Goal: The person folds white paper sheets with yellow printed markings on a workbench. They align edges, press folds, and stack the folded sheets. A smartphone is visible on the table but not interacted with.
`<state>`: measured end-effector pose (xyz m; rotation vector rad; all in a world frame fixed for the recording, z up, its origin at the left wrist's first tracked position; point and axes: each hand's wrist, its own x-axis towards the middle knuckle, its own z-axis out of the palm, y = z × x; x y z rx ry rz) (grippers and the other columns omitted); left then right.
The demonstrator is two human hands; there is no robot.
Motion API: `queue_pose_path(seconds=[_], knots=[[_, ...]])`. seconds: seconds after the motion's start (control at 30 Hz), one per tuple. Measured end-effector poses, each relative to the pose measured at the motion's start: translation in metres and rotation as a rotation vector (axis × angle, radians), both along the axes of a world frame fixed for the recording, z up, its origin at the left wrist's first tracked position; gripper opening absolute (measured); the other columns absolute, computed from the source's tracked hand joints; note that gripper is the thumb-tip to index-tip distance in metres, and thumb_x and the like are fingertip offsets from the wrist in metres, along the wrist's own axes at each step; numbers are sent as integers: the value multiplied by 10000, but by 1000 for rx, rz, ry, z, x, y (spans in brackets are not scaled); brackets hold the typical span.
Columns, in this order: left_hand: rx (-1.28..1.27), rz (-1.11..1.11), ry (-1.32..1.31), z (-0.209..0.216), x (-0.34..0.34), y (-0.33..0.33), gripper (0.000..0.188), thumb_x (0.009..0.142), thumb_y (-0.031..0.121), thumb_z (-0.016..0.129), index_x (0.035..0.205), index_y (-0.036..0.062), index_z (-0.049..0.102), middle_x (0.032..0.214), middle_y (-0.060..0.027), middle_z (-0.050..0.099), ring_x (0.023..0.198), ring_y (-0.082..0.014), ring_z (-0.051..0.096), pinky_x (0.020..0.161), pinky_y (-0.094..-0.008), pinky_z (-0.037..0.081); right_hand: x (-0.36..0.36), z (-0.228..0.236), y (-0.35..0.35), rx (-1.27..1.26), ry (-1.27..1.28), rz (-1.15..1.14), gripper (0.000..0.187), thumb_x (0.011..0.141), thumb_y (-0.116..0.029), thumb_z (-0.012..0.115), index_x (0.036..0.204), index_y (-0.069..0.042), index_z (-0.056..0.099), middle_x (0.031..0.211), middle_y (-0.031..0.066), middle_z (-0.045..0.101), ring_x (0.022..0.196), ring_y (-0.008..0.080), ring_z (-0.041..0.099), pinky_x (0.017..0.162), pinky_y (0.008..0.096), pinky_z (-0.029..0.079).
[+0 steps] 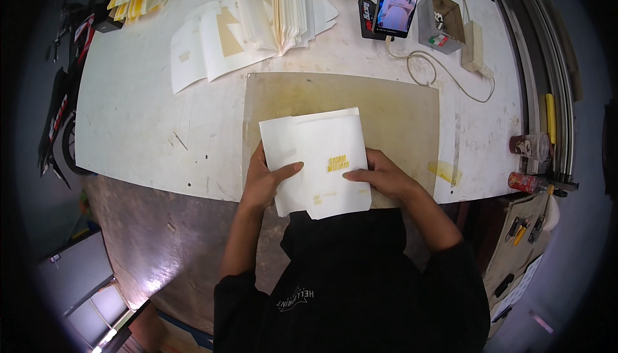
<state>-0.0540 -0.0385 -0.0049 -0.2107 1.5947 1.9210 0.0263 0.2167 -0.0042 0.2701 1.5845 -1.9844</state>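
The surface (141,127) spreads beyond my left fingers (288,171) and right fingers (358,175), which clamp the white sheets (309,140) between them by opposite sides. Uneven squeezing could buckle these; a slack grip could drop one; rubbing might smudge the yellow print (337,163).

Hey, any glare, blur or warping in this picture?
All from the head view: the white table bows at its edges; corners go black; glare whitens the floor, lower left; a blurred spot marks the phone screen; the paper held by the left hand and right hand looks fairly sharp.
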Motion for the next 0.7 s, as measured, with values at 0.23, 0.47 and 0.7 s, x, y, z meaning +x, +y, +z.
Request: queue_pose_path(seconds=[0.23, 0.47, 0.7], knots=[[-8, -9, -34, -1, 1, -1, 667, 742, -90, 773, 1341, -25, 485, 1194, -142, 660, 1080, -231, 657, 934, -363, 536, -1, 1, -3, 11, 199, -30, 607, 944, -98, 657, 1467, 29, 376, 1376, 144, 551, 1281, 192, 506, 1074, 363, 418], [177, 54, -87, 6, 0, -7, 574, 924, 145, 647, 1422, -40, 430, 1287, -166, 608, 1141, -252, 627, 960, -381, 525, 0, -6, 1, -143, 104, -101, 602, 922, -74, 693, 1446, 26, 414, 1333, 120, 600, 1206, 167, 576, 1035, 343, 459], [546, 67, -36, 6, -6, -16, 662, 998, 362, 533, 1490, -35, 337, 1391, -186, 532, 1247, -254, 563, 1019, -383, 486, -12, 8, -1, -196, 124, -187, 575, 897, -39, 710, 1409, 29, 457, 1300, 118, 626, 1163, 164, 609, 1010, 334, 483]])
